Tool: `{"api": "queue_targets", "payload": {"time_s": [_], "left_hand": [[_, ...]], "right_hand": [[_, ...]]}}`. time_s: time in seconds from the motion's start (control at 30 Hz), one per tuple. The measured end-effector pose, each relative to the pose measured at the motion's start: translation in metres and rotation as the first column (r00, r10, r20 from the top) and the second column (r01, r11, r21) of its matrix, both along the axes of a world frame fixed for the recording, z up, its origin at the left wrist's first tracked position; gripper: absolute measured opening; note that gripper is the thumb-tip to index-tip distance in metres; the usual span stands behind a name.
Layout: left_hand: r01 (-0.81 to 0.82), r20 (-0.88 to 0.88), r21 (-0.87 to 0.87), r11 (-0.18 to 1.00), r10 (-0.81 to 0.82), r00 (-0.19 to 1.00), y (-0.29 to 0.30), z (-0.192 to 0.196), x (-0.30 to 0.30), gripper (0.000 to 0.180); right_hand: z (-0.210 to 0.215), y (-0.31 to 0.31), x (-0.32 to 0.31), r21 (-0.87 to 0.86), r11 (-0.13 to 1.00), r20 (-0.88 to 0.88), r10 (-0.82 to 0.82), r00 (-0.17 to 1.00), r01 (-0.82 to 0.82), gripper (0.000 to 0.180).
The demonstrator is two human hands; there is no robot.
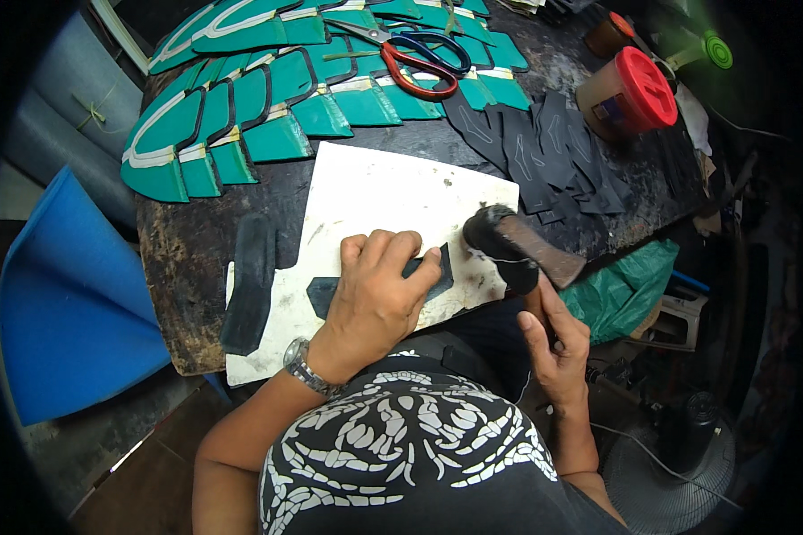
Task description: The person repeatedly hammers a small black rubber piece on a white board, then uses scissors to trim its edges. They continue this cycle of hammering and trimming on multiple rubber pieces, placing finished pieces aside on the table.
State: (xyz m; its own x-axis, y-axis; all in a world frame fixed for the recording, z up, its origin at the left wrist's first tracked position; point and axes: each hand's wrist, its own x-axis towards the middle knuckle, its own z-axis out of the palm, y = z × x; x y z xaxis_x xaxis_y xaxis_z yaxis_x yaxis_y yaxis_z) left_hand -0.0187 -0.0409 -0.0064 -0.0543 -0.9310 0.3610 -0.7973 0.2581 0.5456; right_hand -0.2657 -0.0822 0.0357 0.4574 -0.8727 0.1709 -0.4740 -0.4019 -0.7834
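Patterned black-and-white shirt (410, 464) fills the bottom of the view, right under the camera, and both bare forearms rise out of it toward the dark, scuffed worktable (187, 259). On the table's near edge sits a white cutting board (375, 192), stained and notched at its lower left corner.

Left hand (375, 294) now — wrist bent, a metal watch (308, 366) on it, palm down flat on the board, fingers curled forward and pressing a dark teal-black cut piece (330, 292) against the white surface. That piece lies under the palm, its ends poking out at either side of the hand.

Right hand (553, 343) comes up from the lower right, just off the table's edge, fingers closed round the lower end of a tool — a hammer (509, 245) with a black head and a brown, worn body. Its head rests on the board's right edge, just beside the left fingertips.

Farther back, a fan of green shaped pieces (241, 116) with pale trim spreads across the table's top left, and a heap of black cut pieces (544, 152) lies to the right. Scissors (419, 58) with red and blue handles lie on the green ones. A red-lidded jar (629, 94) stands at the far right. A long black strip (250, 281) lies left of the board. A blue sheet (71, 303) leans beside the table.
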Motion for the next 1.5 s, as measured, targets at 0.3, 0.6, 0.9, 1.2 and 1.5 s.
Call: {"api": "queue_targets", "payload": {"time_s": [0.3,0.6,0.9,1.2,1.5], "left_hand": [[0.022,0.085,-0.019,1.000,-0.020,0.996,0.001,0.000,0.000,0.019],[0.016,0.059,-0.030,0.999,-0.014,0.998,0.000,0.000,0.002,0.020],[-0.016,-0.032,0.085,0.996,0.019,0.999,0.026,0.009,0.013,0.031],[-0.021,0.133,0.026,0.999,0.017,0.991,0.029,0.002,0.011,0.034],[-0.013,0.135,0.011,1.000,0.012,0.991,0.028,0.001,0.011,0.027]], "right_hand": [[0.011,-0.007,0.006,-0.003,0.992,-0.154,0.121,0.981,-0.123,0.051],[0.004,-0.003,0.008,0.087,0.992,-0.134,0.106,0.985,-0.095,0.049],[0.000,-0.006,0.005,0.028,0.990,-0.180,0.142,0.973,-0.139,0.051],[0.004,-0.004,0.007,-0.015,0.982,-0.230,0.181,0.956,-0.190,0.047],[-0.004,-0.003,0.010,-0.011,0.991,-0.144,0.130,0.981,-0.133,0.027]]}}
